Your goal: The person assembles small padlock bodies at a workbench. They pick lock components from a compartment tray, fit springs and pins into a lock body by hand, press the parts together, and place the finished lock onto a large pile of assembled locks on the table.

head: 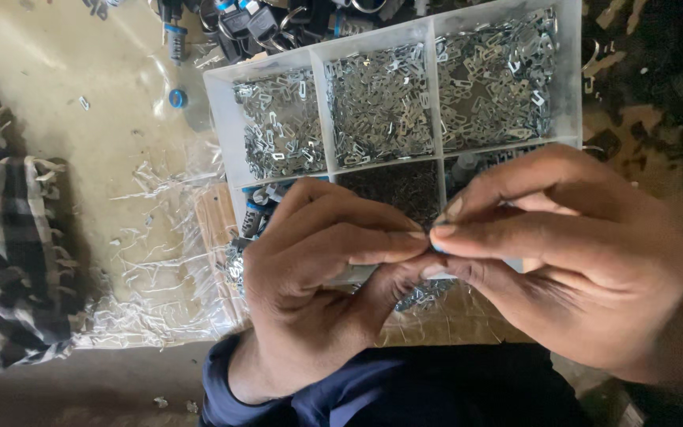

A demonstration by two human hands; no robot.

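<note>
Hands (436, 261) pinched together on small blue part (439, 247).

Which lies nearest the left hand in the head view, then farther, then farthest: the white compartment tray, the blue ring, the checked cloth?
From the left hand:
1. White compartment tray, just above and partly behind the hand.
2. Blue ring, upper left, beside the tray's corner.
3. Checked cloth, far left edge.

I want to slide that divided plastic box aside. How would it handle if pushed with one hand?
The box looks heavy for its size: its compartments are heaped with small metal clips. It probably slides stiffly rather than tips, being low and wide. The crinkled plastic sheet beneath may bunch up and drag.
</note>
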